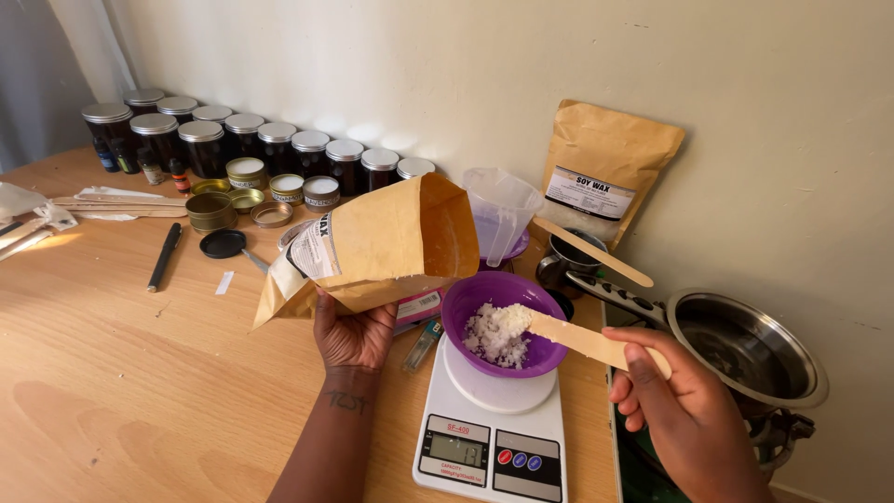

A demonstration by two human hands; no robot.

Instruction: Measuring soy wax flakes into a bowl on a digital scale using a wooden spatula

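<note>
The tilted kraft bag (372,247) was gripped by the left hand (354,335) and the wooden stick (587,340) pinched in the right hand (680,401) over the purple bowl (503,321) on the scale (494,438) — flakes could be spilled past the rim if tipped too far.

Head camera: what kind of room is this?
Probably a home craft table for making candles. A purple bowl of white flakes sits on a kitchen scale, rows of dark jars line the wall, and a steel pot stands nearby.
</note>
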